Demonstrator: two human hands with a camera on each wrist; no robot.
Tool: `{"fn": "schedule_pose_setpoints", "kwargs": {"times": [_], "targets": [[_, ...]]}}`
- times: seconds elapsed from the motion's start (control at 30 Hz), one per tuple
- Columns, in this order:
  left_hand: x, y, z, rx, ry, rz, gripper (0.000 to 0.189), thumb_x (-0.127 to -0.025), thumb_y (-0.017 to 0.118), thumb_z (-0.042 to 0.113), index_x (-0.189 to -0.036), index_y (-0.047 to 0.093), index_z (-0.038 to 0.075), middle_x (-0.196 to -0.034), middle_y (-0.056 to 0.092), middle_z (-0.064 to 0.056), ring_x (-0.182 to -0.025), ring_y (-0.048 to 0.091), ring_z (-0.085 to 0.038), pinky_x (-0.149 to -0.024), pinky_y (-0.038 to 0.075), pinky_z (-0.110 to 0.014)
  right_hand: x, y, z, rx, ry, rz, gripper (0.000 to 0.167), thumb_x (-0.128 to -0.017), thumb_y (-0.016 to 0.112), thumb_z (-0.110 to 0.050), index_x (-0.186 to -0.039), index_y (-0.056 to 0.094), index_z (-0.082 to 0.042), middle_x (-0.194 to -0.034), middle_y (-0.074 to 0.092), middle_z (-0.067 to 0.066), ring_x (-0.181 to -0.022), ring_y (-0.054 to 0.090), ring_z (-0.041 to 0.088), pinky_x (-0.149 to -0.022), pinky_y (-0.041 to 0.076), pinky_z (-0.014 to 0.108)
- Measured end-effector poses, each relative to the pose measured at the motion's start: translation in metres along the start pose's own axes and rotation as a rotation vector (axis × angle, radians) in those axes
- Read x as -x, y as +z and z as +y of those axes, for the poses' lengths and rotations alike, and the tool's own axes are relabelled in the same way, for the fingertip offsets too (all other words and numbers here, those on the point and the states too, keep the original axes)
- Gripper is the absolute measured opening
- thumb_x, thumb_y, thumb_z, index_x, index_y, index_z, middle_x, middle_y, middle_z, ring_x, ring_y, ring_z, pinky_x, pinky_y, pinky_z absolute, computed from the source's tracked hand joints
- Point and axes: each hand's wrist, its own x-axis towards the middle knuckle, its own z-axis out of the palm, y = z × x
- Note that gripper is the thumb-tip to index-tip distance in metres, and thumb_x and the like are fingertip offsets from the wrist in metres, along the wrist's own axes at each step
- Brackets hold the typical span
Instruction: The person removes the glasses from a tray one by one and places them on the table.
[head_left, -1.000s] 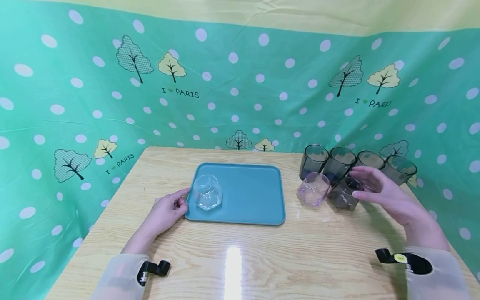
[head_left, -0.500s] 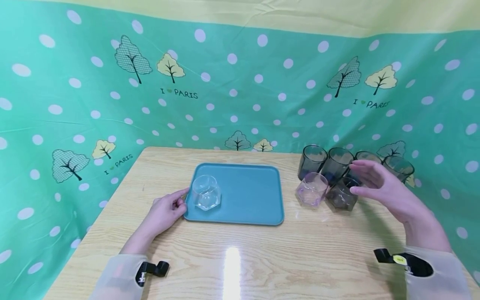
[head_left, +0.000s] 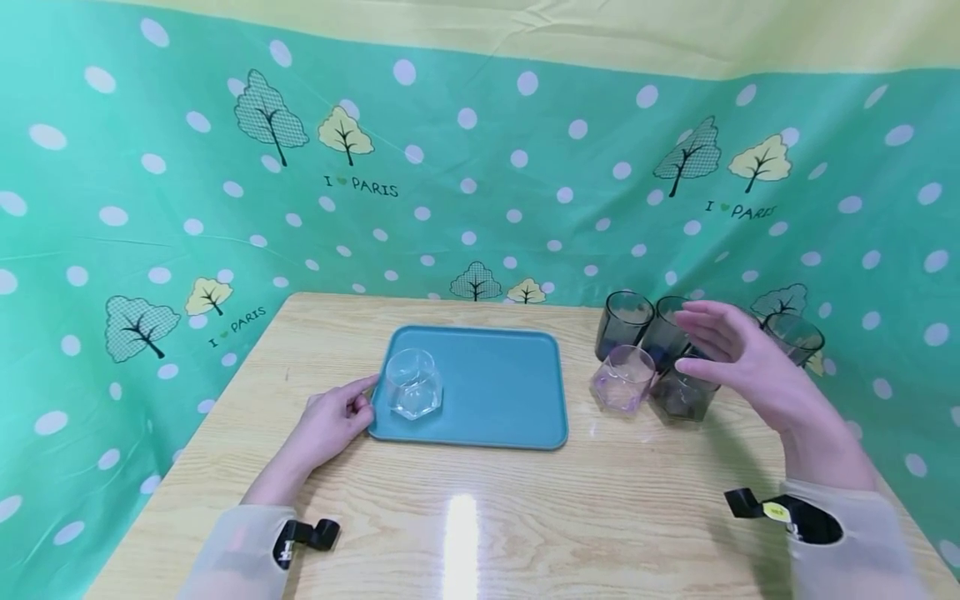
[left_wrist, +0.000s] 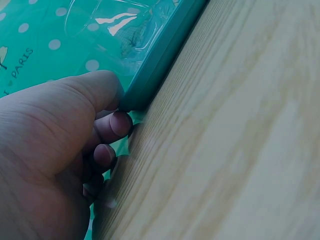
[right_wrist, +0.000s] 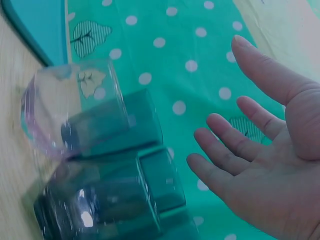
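At the left end of a blue tray (head_left: 498, 392), my left hand (head_left: 330, 429) holds its edge. The left wrist view has the thumb against the tray's corner, with the other fingers curled beside it. A clear faceted glass (head_left: 414, 393) stands on the tray's left part. My right hand (head_left: 738, 354) hovers over a smoky faceted glass (head_left: 681, 400), partly covering it in the head view. In the right wrist view its fingers are spread, with nothing between them. Left of the smoky glass stands a pink-tinted faceted glass (head_left: 624, 383).
Taller dark tumblers stand behind the faceted glasses: one at the left (head_left: 626, 323), another beside it (head_left: 665, 333) and one at the right (head_left: 795, 337). My right hand hides part of this row. A patterned green curtain (head_left: 517, 208) hangs behind the wooden table (head_left: 555, 508).
My right hand has moved left and slightly up, now above the smoky faceted glass instead of at its right side. My left hand, the tray and the glasses stay put.
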Motion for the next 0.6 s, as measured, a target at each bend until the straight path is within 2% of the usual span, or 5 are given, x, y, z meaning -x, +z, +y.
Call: {"fn": "schedule_pose_setpoints", "kwargs": {"times": [0.2, 0.4, 0.47, 0.6], "targets": [[0.0, 0.002, -0.003, 0.001, -0.011, -0.012, 0.055, -0.098, 0.069, 0.007, -0.153, 0.064, 0.001, -0.083, 0.061, 0.007, -0.069, 0.052, -0.012, -0.08, 0.045, -0.039, -0.007, 0.014, -0.011, -0.025, -0.038, 0.005, 0.071, -0.104, 0.076, -0.007, -0.165, 0.042, -0.017, -0.164, 0.047, 0.015, -0.147, 0.05, 0.019, -0.107, 0.047, 0.017], [-0.001, 0.002, -0.004, 0.001, -0.014, -0.016, 0.055, -0.098, 0.068, 0.006, -0.153, 0.064, 0.002, -0.083, 0.06, 0.007, -0.069, 0.053, -0.013, -0.08, 0.045, -0.04, -0.014, 0.029, -0.022, -0.07, -0.029, 0.015, 0.069, -0.103, 0.078, -0.008, -0.163, 0.046, -0.015, -0.159, 0.055, 0.008, -0.142, 0.057, 0.017, -0.104, 0.052, 0.021], [-0.001, 0.002, -0.004, 0.001, -0.011, -0.017, 0.055, -0.099, 0.068, 0.007, -0.153, 0.064, 0.002, -0.083, 0.06, 0.007, -0.069, 0.052, -0.013, -0.082, 0.045, -0.041, -0.016, 0.034, -0.025, -0.077, -0.033, 0.012, 0.068, -0.103, 0.079, -0.009, -0.162, 0.048, -0.014, -0.159, 0.055, 0.012, -0.141, 0.058, 0.017, -0.104, 0.052, 0.021], [-0.001, 0.001, -0.004, -0.001, -0.016, -0.017, 0.055, -0.099, 0.068, 0.007, -0.154, 0.063, 0.002, -0.083, 0.06, 0.007, -0.069, 0.052, -0.013, -0.088, 0.044, -0.046, -0.02, 0.043, -0.029, -0.097, -0.062, 0.009, 0.065, -0.102, 0.079, -0.008, -0.161, 0.05, -0.013, -0.16, 0.054, 0.018, -0.143, 0.059, 0.025, -0.106, 0.051, 0.023]]}}
